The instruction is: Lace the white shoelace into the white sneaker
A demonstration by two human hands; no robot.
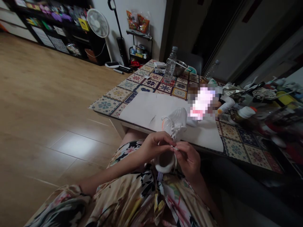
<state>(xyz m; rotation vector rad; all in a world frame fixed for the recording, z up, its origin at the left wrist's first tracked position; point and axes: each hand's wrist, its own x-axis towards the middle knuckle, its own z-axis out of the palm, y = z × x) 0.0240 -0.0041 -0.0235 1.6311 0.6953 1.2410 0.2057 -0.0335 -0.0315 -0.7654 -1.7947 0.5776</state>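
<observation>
Wood flooring [47,104] runs beside a tile-patterned table [151,82] topped by a white board [146,110], where a white sneaker [174,123] lies. Over the lap, the left hand [156,146] and right hand [189,160] both pinch a white lace [175,148] narrowly between their fingers. Just below them, a second white sneaker [164,163] sits against a floral robe [142,198], its opening showing.

Your head camera looks forward and down from above your lap [139,198], close over your left hand [156,146] and right hand [189,160], and its wide view runs past the tiled table [106,105] and wooden floor [47,94] to the far wall [142,19].
</observation>
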